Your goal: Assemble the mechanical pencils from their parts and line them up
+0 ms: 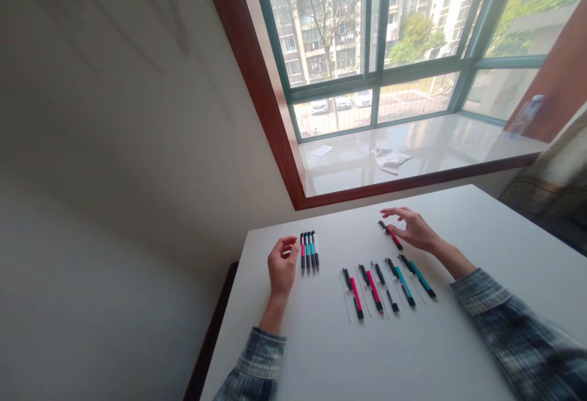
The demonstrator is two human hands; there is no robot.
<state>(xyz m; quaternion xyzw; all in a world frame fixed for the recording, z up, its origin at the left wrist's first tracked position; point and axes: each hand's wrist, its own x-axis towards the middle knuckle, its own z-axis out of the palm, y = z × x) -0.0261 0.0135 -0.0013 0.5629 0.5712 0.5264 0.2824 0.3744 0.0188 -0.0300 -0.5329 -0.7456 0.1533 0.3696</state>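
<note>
My left hand (282, 264) rests on the white table (330, 358), loosely curled with the fingertips a little apart and nothing visible in it. Right beside it, several assembled pens (309, 251) in red, teal and clear-grey lie side by side. Toward the back of the table, my right hand (413, 228) is open, its fingers stretched over a red and black pen (394, 239). The thumb is close to that pen; whether it touches is unclear. In front lie taken-apart pens in a row: red barrels (356, 298), a clear barrel (392, 300), teal barrels (405, 286), black grips (364, 275) and thin refills (345, 298).
Behind the table is a window sill (346, 172) with a crumpled white cloth (389, 159) and a paper (321, 151). A clear bottle (525, 117) stands at its right end. A wall (137, 205) borders the left side; a curtain (554, 169) hangs right.
</note>
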